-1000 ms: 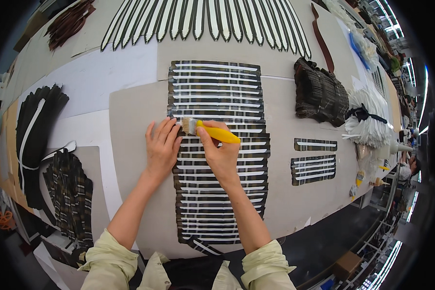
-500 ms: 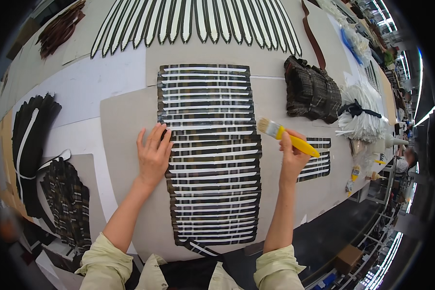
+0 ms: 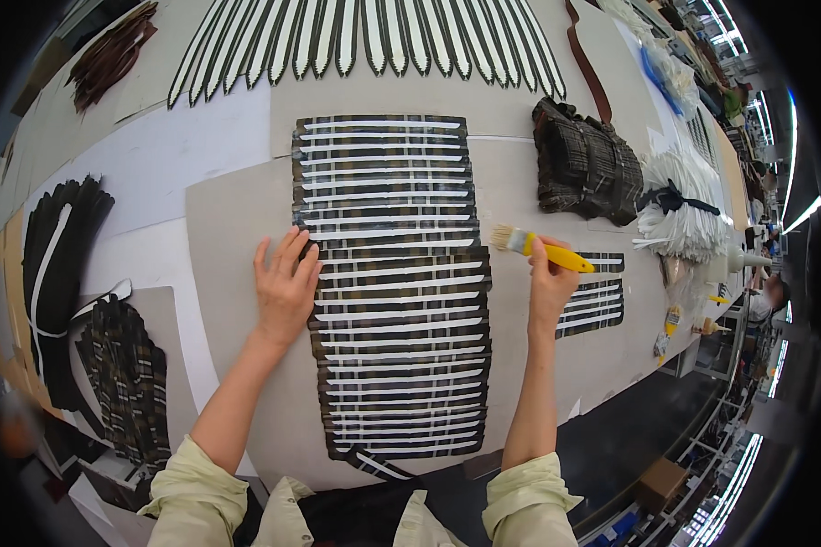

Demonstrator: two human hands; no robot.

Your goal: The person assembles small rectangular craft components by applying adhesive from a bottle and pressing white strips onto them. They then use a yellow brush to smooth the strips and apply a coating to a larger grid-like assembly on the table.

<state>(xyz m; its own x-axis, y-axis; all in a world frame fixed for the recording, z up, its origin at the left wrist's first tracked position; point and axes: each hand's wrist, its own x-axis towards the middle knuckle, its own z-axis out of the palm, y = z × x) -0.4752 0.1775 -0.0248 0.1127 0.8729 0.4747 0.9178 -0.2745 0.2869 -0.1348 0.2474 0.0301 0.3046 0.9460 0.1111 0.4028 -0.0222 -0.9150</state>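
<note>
1. The right grip (image 3: 552, 287) is closed around the yellow handle of one brush (image 3: 556, 253); its pale bristles point left, and the handle's end sticks out on the right side of the grip.
2. The bristles are just beside the right edge of the striped panel (image 3: 397, 337), which lies on the table (image 3: 511, 383) between the two grips; their height above the table I cannot tell.
3. The left grip (image 3: 285, 284) is relaxed, fingers outstretched, fingertips at the panel's left edge, palm down.
4. The panel is one long column of plaid strips with white bands across it, more than twenty of them.
5. Right of the panel lie one single banded strip (image 3: 609, 263), partly behind the brush handle, and below it one group of four banded strips (image 3: 593, 307).
6. Beyond those: one folded plaid bundle (image 3: 586, 164), one tied white bundle (image 3: 684, 228) and a second yellow-handled brush (image 3: 671, 321).
7. On the left are one black bundle (image 3: 59, 273) and one plaid bundle (image 3: 129, 378).
8. Along the far side is one row of pointed dark-and-white strips (image 3: 345, 46), well over a dozen.
</note>
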